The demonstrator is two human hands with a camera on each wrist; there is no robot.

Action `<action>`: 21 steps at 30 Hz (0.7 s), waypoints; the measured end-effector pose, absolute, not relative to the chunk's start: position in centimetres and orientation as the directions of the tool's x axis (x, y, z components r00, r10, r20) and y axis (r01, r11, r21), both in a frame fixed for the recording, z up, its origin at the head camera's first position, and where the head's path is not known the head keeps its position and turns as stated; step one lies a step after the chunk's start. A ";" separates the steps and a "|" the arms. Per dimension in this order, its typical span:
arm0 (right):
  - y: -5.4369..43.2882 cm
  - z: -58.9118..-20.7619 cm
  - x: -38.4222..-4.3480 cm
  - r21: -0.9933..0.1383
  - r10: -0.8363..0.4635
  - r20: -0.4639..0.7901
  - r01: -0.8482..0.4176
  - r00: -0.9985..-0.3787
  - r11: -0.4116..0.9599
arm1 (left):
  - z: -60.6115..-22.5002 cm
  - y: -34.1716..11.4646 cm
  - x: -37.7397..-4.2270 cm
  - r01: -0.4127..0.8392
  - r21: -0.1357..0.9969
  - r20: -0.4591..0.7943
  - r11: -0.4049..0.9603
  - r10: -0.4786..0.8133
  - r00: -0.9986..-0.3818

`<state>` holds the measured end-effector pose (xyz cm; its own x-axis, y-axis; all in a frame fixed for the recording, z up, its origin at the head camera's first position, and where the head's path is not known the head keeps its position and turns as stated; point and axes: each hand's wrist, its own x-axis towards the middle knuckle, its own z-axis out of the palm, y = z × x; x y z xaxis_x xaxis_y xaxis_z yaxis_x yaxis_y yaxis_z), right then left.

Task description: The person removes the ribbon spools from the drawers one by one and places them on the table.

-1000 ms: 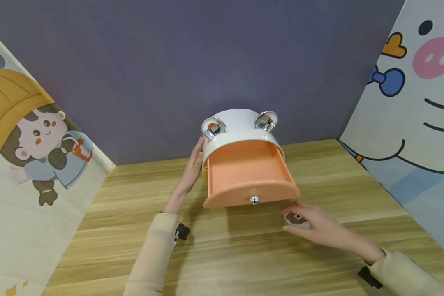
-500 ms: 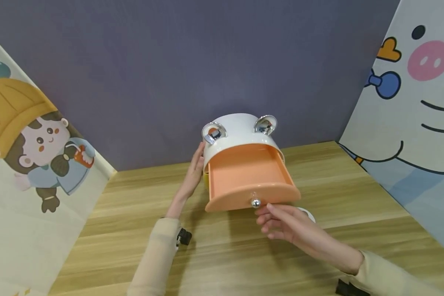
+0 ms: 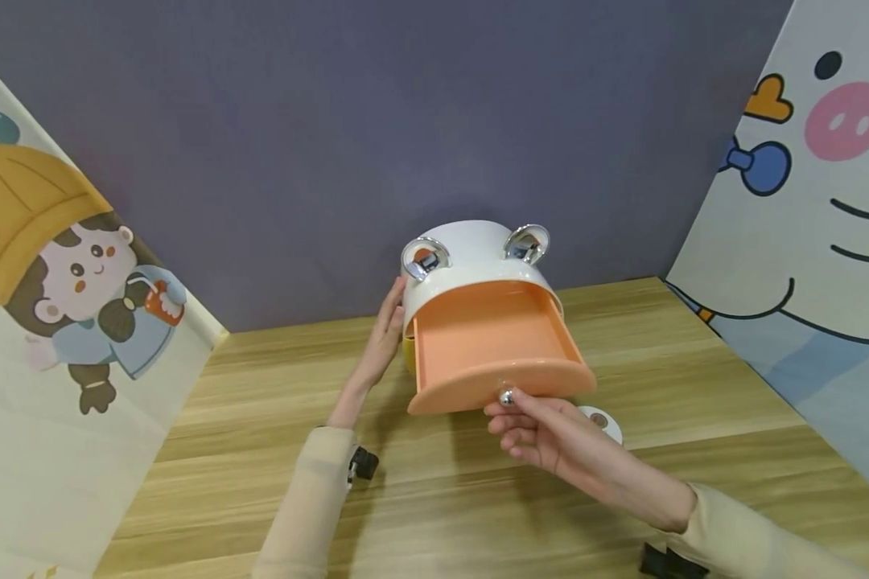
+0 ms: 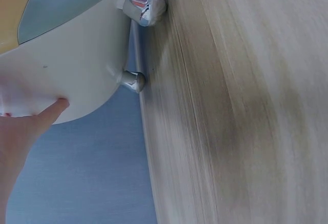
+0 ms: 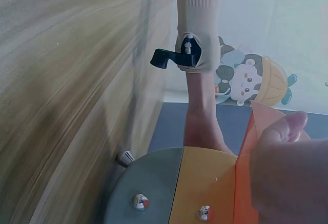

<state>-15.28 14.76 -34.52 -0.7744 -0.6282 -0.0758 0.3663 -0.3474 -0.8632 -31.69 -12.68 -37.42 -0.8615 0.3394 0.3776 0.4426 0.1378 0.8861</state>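
A white rounded cabinet [image 3: 471,256] with two silver ear-like rings stands on the table. Its orange top drawer [image 3: 488,326] is pulled out, and I see nothing inside. My right hand [image 3: 568,442] pinches the drawer's round silver knob [image 3: 506,397] between thumb and fingers. Along the cabinet's left side my left hand [image 3: 380,346] rests with its fingers extended; in the left wrist view a fingertip touches the white shell [image 4: 82,75]. Partly behind the right hand lies a round white disc [image 3: 608,426] with a brown patch.
Below the orange drawer, a yellow drawer [image 5: 205,183] and a grey-green drawer [image 5: 148,183] are closed, each with a silver knob. Short silver feet [image 4: 146,8] support the cabinet. A dark wall [image 3: 319,161] stands behind the wooden table [image 3: 275,378], with printed panels at both sides.
My right hand has left the round disc and moved leftward to the orange drawer's knob, which it now pinches. The left hand stays against the cabinet's side. The drawer remains pulled out.
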 end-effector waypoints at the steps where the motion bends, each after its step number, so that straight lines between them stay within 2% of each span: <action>1: 14.7 -34.5 -15.3 -0.862 -0.629 -0.071 0.364 -0.774 -0.351 | -37.4 -12.7 -31.7 0.449 0.883 0.384 0.136 0.340 -0.859; 12: 14.6 -34.3 -15.7 -0.866 -0.617 -0.061 0.349 -0.784 -0.357 | -37.7 -12.7 -31.8 0.453 0.881 0.387 0.135 0.344 -0.856; 21: 14.1 -33.6 -16.7 -0.875 -0.543 -0.141 0.361 -0.828 -0.323 | -40.2 -12.9 -33.9 0.488 0.863 0.429 0.134 0.316 -0.846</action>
<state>-16.66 14.05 -33.56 -0.8278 -0.5432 -0.1406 0.3606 -0.3229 -0.8750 -33.94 -12.90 -40.18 -0.8461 0.3163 0.4290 0.4876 0.1343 0.8627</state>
